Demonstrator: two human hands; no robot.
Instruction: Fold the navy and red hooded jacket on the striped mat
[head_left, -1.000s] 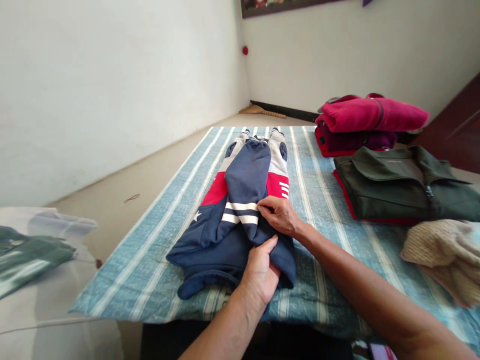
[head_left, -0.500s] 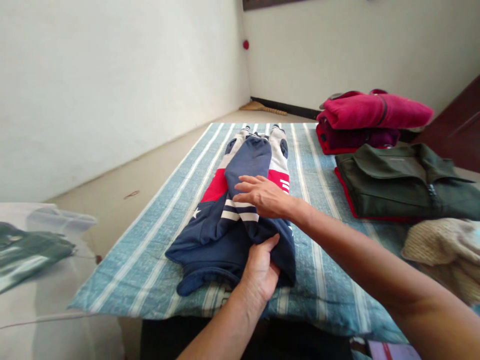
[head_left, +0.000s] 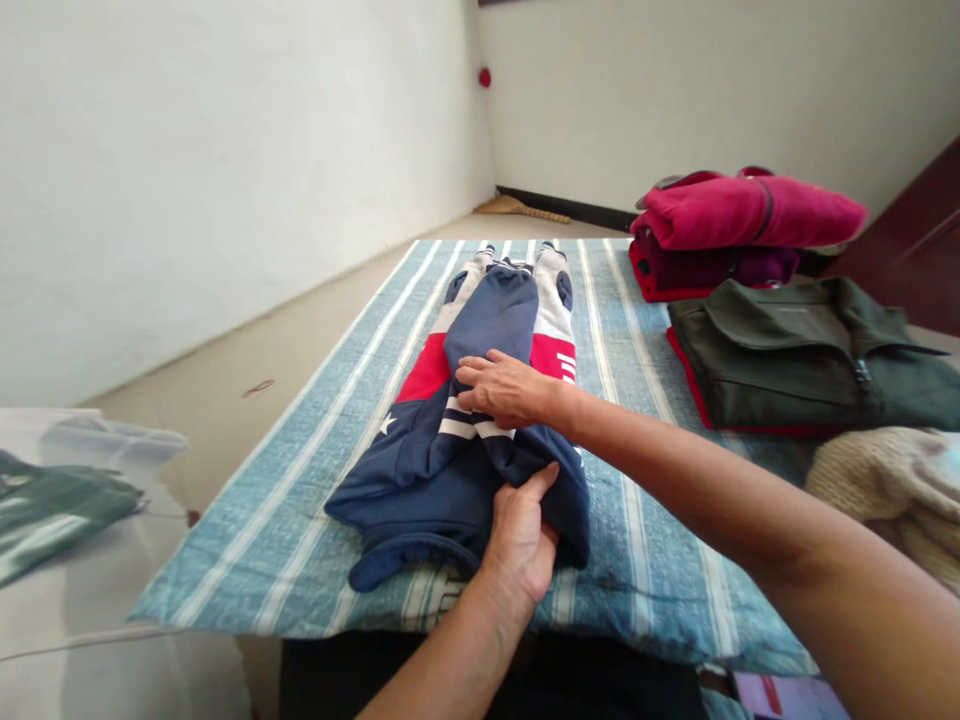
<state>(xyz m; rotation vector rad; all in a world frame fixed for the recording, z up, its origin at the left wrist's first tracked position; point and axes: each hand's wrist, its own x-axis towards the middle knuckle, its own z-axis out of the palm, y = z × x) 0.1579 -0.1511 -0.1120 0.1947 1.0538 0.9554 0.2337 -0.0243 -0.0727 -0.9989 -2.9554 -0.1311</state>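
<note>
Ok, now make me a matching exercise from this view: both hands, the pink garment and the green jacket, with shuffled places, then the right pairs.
Things
1. left hand
2. right hand
3. pink garment
4. green jacket

Places
A. on top of red cloth
B. over the white bands
C. at the near end of the navy garment, thumb on top
D. on top of purple cloth

Pairs: 1-C, 2-B, 3-D, 4-A

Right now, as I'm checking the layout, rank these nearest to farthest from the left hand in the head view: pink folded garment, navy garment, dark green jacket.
1. Navy garment, gripped by the left hand.
2. Dark green jacket, to the right.
3. Pink folded garment, atop the stack farther back.
</note>
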